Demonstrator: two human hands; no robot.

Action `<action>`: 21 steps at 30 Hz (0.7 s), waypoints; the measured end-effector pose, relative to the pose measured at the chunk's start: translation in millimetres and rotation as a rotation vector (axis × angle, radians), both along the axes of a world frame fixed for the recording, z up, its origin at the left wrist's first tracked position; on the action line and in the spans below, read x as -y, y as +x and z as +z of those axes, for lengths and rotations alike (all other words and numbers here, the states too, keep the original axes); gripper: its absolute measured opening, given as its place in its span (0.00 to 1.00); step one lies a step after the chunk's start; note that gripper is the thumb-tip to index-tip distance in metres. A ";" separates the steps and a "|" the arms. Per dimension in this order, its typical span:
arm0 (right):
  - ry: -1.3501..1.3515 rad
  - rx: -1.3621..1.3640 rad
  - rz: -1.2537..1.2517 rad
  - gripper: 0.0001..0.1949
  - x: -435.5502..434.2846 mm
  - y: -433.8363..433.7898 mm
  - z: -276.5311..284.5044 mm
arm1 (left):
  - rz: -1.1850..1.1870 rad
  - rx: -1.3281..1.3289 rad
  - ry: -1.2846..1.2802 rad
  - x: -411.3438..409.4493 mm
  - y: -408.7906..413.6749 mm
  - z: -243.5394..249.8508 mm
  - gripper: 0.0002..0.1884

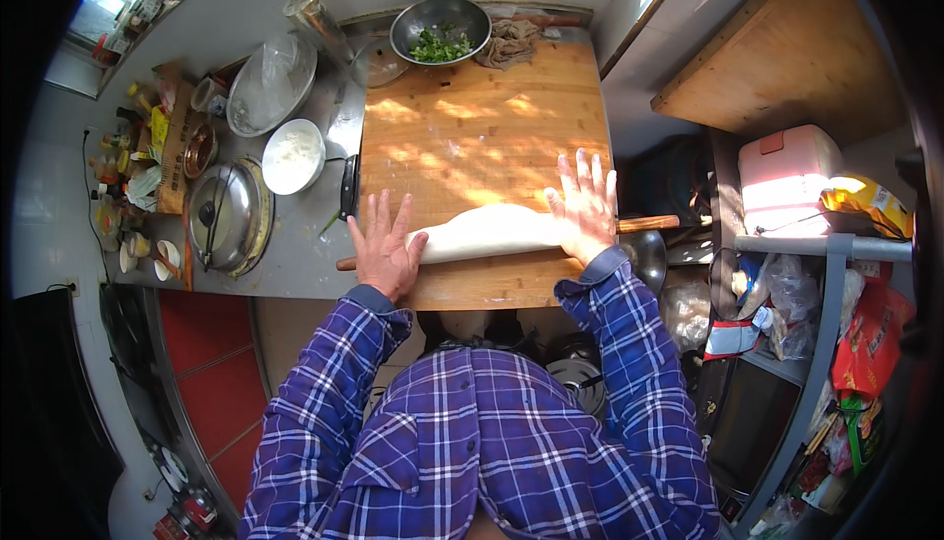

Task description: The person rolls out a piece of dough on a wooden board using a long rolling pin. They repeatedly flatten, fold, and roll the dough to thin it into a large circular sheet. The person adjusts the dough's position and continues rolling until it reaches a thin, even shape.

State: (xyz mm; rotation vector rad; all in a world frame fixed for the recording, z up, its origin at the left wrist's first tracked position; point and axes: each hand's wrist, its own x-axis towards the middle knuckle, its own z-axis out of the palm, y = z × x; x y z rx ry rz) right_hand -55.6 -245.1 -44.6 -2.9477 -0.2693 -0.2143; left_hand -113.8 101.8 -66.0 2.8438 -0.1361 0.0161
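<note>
White dough (494, 232) is wrapped around a wooden rolling pin (647, 223) near the front of a wooden board (479, 119). The pin's bare ends stick out on both sides. My left hand (387, 252) lies flat at the dough's left end, fingers spread, close to the pin's left tip. At the opposite end my right hand (584, 208) presses down with its palm, fingers pointing away from me and apart. Neither hand is closed around the pin. The dough's underside is hidden.
A kitchen knife (349, 186) lies along the board's left edge, beside a white bowl of flour (293, 156). At the back are a steel bowl (441, 12) of chopped greens and a crumpled cloth (510, 44). A lidded pan (225, 215) stands left; a metal rack (833, 282) is right.
</note>
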 end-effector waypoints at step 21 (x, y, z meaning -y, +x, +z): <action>0.221 -0.334 0.414 0.39 10.6 67.7 9.9 | -0.267 0.000 -0.173 3.4 75.3 30.3 0.34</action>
